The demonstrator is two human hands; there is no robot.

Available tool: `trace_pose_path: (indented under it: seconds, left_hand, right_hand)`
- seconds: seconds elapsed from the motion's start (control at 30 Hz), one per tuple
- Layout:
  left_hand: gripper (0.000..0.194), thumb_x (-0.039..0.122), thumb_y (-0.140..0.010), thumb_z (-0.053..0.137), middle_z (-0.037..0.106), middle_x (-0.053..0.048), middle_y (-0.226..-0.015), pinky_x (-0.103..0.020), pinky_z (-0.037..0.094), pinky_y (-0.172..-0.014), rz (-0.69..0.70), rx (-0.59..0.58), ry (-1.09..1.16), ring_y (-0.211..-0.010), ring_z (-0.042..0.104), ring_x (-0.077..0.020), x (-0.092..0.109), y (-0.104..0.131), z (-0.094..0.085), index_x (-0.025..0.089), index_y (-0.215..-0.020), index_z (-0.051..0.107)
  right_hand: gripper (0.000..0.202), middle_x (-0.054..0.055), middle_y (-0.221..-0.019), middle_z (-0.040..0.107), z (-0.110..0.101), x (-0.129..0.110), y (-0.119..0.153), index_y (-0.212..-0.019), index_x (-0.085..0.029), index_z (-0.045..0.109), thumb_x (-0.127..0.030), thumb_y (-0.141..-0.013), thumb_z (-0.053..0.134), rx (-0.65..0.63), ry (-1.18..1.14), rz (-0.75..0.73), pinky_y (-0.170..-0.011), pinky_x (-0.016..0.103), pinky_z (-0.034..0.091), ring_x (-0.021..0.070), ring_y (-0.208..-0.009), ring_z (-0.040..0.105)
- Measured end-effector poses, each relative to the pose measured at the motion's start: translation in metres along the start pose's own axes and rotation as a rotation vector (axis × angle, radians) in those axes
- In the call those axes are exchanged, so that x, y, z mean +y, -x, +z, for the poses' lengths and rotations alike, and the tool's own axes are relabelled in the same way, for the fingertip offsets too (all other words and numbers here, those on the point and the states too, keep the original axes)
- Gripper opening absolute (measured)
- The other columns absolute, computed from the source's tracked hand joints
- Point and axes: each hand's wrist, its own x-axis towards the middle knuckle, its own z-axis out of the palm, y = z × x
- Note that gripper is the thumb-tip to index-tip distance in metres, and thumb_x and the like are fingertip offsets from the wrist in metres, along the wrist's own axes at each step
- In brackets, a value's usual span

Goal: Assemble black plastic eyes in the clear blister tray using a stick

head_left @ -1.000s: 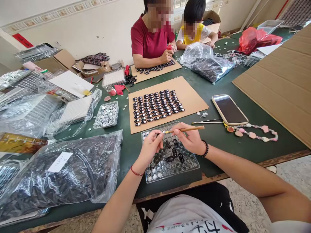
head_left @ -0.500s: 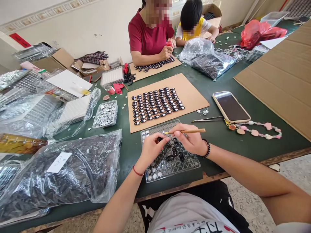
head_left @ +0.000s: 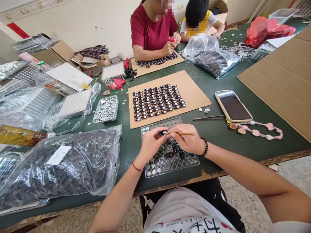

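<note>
My left hand (head_left: 151,143) pinches a small black oval piece (head_left: 161,132) between thumb and fingers, above a clear plastic tray. In my right hand (head_left: 189,142) is a thin wooden stick (head_left: 186,133), its yellowish tip touching or very close to the black piece. Beneath both hands lies the clear tray (head_left: 173,167) with round pockets; some pockets hold whitish discs. A few loose black pieces (head_left: 169,155) rest on the tray near my right hand. Beyond it, rows of black pieces with white ovals (head_left: 157,102) cover part of a cardboard sheet (head_left: 194,90).
To the left are a box of metallic discs (head_left: 106,110) and a large plastic bag of dark pieces (head_left: 80,165). On the right lie a phone (head_left: 233,106), tweezers (head_left: 209,118) and a cardboard flap (head_left: 279,81). Across the table, a person in red (head_left: 153,32) works beside another person.
The stick's tip has come down to the black piece, and my hands have drawn closer together. The black piece now shows more plainly between them. The whole view has shifted slightly.
</note>
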Motion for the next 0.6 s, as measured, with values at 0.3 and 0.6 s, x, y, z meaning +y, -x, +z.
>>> trace_pose_path:
  seconds: [0.3,0.6]
  left_hand:
    - [0.029,0.034,-0.07,0.062,0.065,-0.006,-0.089,-0.027,0.049,-0.065,0.021,0.004,0.023,-0.068,0.059,-0.0146,0.0001,0.0,0.0,0.018,-0.094,0.064]
    - [0.031,0.031,-0.069,0.061,0.066,-0.006,-0.084,-0.03,0.051,-0.066,0.0,0.025,0.069,-0.068,0.061,-0.0167,0.0051,0.003,0.0019,0.016,-0.096,0.064]
  right_hand:
    - [0.02,0.001,-0.066,0.059,0.0004,0.0007,0.0004,-0.079,-0.018,0.052,-0.023,-0.089,0.036,0.0,0.018,-0.019,-0.057,0.025,0.036,0.012,-0.058,0.051]
    - [0.018,0.001,-0.066,0.059,0.0036,0.0022,0.0023,-0.076,-0.018,0.052,-0.022,-0.088,0.04,0.024,0.037,-0.035,-0.057,0.024,0.037,0.0112,-0.059,0.051]
